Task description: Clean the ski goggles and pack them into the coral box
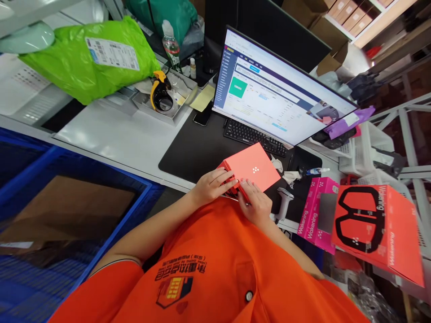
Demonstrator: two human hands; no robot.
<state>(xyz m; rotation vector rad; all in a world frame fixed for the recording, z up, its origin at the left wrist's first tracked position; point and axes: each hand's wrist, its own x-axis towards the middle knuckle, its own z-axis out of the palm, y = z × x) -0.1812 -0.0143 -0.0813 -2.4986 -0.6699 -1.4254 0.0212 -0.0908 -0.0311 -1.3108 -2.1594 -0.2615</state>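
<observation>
A coral-red box (253,168) with a small white dot logo rests on the black desk mat (198,150) in front of the keyboard (254,137). My left hand (213,185) grips the box's near left corner. My right hand (255,202) holds its near edge, fingers pressed on the box side. Both hands sit close to my orange shirt.
A monitor (279,92) stands behind the keyboard. A green mailer bag (89,58), a tape dispenser (160,92) in a tray and a phone (202,117) lie at the back left. A barcode scanner (284,199), pink boxes (316,215) and a red sleeve (377,229) sit right. A blue crate (70,211) is left.
</observation>
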